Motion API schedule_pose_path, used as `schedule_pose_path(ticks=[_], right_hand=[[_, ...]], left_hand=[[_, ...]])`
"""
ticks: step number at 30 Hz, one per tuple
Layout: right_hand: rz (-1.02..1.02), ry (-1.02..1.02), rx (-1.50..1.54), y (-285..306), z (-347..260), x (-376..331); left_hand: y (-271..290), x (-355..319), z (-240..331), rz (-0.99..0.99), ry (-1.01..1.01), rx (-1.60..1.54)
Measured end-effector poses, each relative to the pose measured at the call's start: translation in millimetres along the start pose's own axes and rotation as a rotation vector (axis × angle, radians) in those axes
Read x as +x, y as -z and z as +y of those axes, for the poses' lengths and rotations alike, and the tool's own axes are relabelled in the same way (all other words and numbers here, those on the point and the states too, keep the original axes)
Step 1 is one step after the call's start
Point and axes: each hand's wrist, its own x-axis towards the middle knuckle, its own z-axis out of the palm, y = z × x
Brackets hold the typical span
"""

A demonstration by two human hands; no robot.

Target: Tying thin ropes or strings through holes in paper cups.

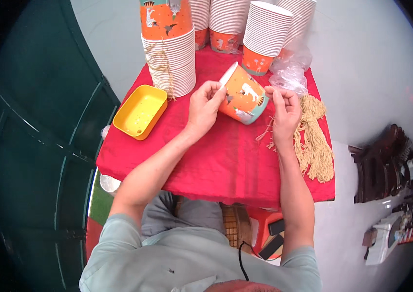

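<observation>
An orange paper cup [245, 92] with printed animal figures and a teal base band is tilted above the red-covered table. My left hand [203, 110] is closed on its white rim side, thumb against the outer wall. Beside the cup's base, my right hand [286, 113] is closed in a pinch; whatever lies between its fingertips is too small to make out. A bundle of tan strings [316, 146] lies just right of that hand. Under the right wrist, a few loose pinkish string ends [266, 137] rest on the cloth.
A yellow plastic tray [127, 113] sits at the left. Behind it stands a tall cup stack [175, 65] with tan strings hanging on it. More nested cups [268, 29] line the back, beside a crumpled clear plastic bag [291, 73]. The red tablecloth [206, 170] ends near my lap.
</observation>
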Motion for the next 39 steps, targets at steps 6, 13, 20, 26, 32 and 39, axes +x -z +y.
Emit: schedule_pose_path(ticks=[6,13,20,26,32,39], right_hand=[[-0.083,0.174,-0.584,-4.7,12.5,-29.2],[-0.153,0.24,-0.599,-10.7,26.2,-29.1],[-0.22,0.53,-0.764,-4.5,35.9,-27.6],[-0.23,0.592,-0.797,-3.4,37.1,-26.8],[-0.224,0.599,-0.834,-3.6,37.7,-27.0],[-0.208,0.611,-0.862,-4.1,39.3,-27.9]], left_hand=[[-8.8,-21.1,-25.9,-0.137,0.199,-0.184],[-17.2,-33.1,-11.6,-0.105,0.259,-0.274],[-20.5,-36.8,-11.4,-0.103,0.293,-0.279],[-21.2,-39.0,-9.3,-0.1,0.284,-0.282],[-21.4,-39.6,-9.4,-0.122,0.279,-0.265],[-21.5,-39.0,-11.0,-0.135,0.284,-0.28]])
